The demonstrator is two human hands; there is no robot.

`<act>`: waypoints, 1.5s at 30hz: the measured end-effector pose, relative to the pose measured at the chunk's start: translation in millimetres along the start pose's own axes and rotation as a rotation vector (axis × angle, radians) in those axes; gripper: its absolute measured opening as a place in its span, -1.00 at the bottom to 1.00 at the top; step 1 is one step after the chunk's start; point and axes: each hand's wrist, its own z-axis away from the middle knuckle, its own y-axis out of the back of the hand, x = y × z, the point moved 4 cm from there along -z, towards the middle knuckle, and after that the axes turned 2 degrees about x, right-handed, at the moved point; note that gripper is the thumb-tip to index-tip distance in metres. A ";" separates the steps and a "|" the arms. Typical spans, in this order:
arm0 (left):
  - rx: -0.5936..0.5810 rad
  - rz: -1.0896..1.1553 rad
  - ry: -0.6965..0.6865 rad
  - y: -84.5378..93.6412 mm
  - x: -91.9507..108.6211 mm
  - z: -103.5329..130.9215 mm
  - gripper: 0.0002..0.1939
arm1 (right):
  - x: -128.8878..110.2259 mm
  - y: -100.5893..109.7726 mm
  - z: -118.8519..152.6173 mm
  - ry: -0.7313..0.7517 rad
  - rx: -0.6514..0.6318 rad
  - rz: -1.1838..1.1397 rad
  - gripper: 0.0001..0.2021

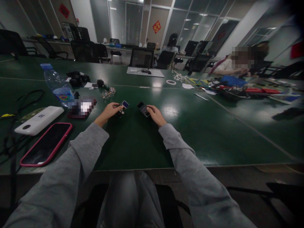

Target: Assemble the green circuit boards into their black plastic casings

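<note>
My left hand [109,111] is closed on a small electronic module with a blue screen [124,104] in a pale frame; small metallic parts show under the fingers. To its right, my right hand [156,115] pinches a flat dark rectangular piece [142,109] with faint light markings, too small to read. A gap separates the two held things, both close above the green table [133,142]. Left of my left hand lie a pair of glasses [108,92] and a dark red-edged device [78,114], partly blurred out.
At left are a plastic bottle [55,82], a white power bank [39,120], a red-cased phone [46,144] and black cables [14,136]. A white board [133,72] lies at the far side. Cables and tools [232,90] crowd the right, where another person [228,65] sits.
</note>
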 end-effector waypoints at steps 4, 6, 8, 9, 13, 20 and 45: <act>-0.010 0.043 0.020 0.3 -0.2 0.2 -0.41 | 0.5 -0.5 0.2 0.003 0.003 0.018 -0.69; -0.014 0.046 0.024 0.7 0.3 0.8 -0.42 | 1.8 -0.4 -0.5 -0.001 0.002 0.008 -0.67; -0.016 0.050 0.024 1.0 1.4 1.6 -0.43 | 2.9 -0.1 -1.4 0.006 0.005 -0.006 -0.64; -0.016 0.056 0.025 1.0 1.8 2.0 -0.45 | 3.3 0.3 -1.9 0.013 0.012 -0.009 -0.64; -0.013 0.072 0.039 0.6 2.9 3.0 -0.47 | 4.5 4.9 -3.6 0.049 0.076 0.054 -0.67; -0.031 0.094 0.070 -0.2 5.6 5.2 -0.48 | 11.9 14.8 -5.1 0.009 0.210 0.233 -0.73; -0.628 0.899 0.049 -48.7 40.3 42.5 -0.60 | -67.6 -60.2 57.3 0.096 0.242 -0.175 -0.29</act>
